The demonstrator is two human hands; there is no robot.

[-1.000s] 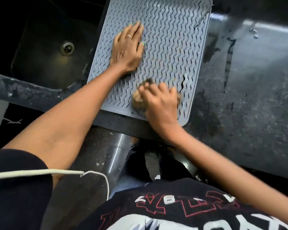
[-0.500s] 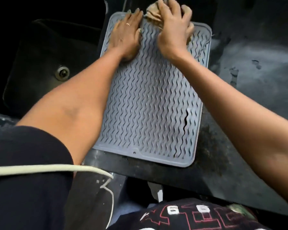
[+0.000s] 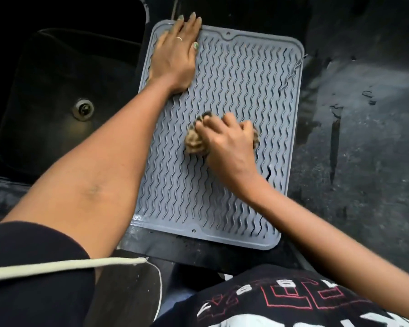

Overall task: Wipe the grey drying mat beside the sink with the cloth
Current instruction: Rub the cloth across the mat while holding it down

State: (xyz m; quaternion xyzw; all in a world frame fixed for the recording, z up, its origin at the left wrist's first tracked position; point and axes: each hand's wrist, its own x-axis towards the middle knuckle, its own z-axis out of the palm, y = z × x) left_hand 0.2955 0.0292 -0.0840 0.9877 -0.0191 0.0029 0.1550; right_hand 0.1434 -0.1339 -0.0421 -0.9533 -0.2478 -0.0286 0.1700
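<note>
The grey drying mat [image 3: 234, 192], ribbed with wavy ridges, lies on a dark counter right of the sink. My left hand [image 3: 175, 55] presses flat on the mat's far left corner, fingers together and reaching over the far edge. My right hand [image 3: 227, 142] is bunched over a tan cloth [image 3: 195, 142] near the middle of the mat. The cloth is crumpled and pressed against the ridges, and most of it is hidden under my fingers.
A black sink [image 3: 64, 97] with a round metal drain [image 3: 83, 109] lies left of the mat. The dark speckled counter [image 3: 364, 149] looks wet to the right. The counter's front edge [image 3: 198, 254] runs just below the mat, close to my body.
My right hand has pulled the cloth from the mat's far edge back toward its middle. The left hand stays planted on the far left corner.
</note>
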